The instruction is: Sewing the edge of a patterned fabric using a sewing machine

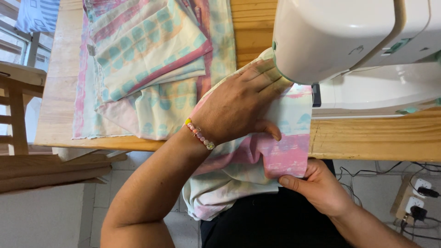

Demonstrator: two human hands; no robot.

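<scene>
My left hand (239, 103) lies flat on a pink, white and teal printed fabric piece (287, 147), pressing it to the wooden table (367, 138) with the fingertips right by the head of a white sewing machine (349, 41). A beaded bracelet (199, 134) circles that wrist. My right hand (317, 186) sits below the table's front edge and pinches the fabric's lower hem between thumb and fingers. The needle area is hidden behind the machine head and my left fingers. The rest of the fabric hangs down into my lap.
A stack of folded fabrics (147, 59) in the same pastel print covers the table's left half. A wooden chair (18, 101) stands at far left. A power strip with plugs and cables (415, 202) lies on the tiled floor at lower right.
</scene>
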